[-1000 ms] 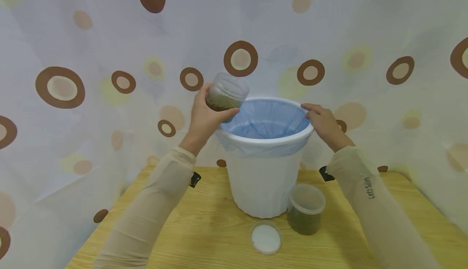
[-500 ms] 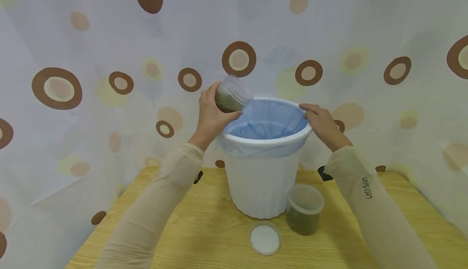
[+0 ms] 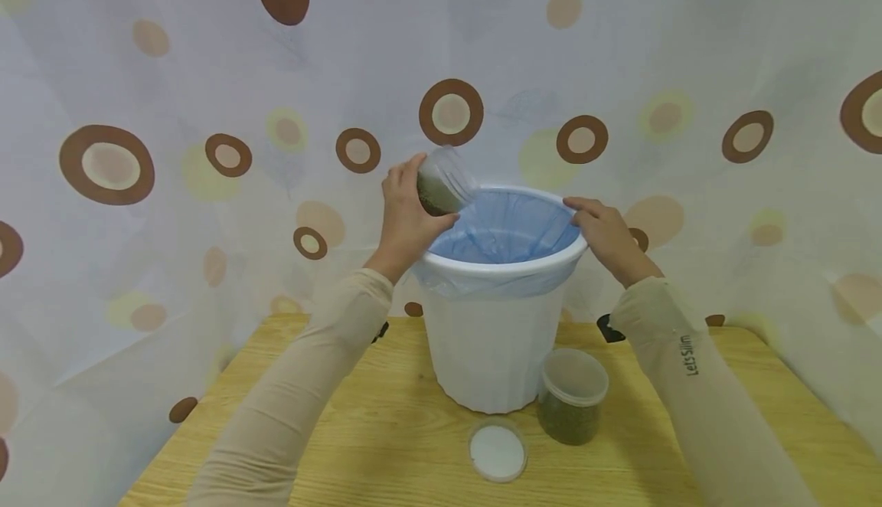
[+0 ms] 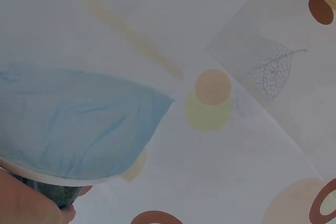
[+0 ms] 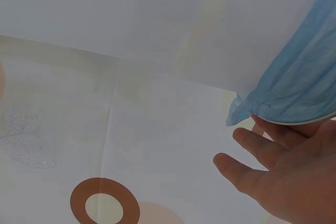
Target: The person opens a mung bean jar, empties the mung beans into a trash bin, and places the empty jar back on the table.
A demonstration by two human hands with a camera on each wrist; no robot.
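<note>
My left hand [image 3: 405,212] grips a clear plastic jar [image 3: 444,178], tilted with its mouth to the right over the left rim of the white trash bin [image 3: 492,338]. Dark green loose material lies in the jar's lower side. A blue bag [image 3: 513,227] lines the bin and folds over its rim. At the right rim, my right hand [image 3: 609,237] holds on by thumb and index finger; the other fingers [image 5: 241,174] spread outside in the right wrist view. The left wrist view has just part of the left hand [image 4: 29,203] and the jar [image 4: 59,195] below the rim.
Beside the bin's right base stands a second clear tub [image 3: 573,400], uncovered, with dark green contents. A round white lid [image 3: 498,452] lies before the bin on the wooden table [image 3: 386,430]. Behind hangs a dotted cloth [image 3: 310,70]. Black clips [image 3: 609,328] sit at the table's back edge.
My left hand has moved right and tipped the jar further, bringing its mouth over the bin's rim. The right hand stays at the right rim.
</note>
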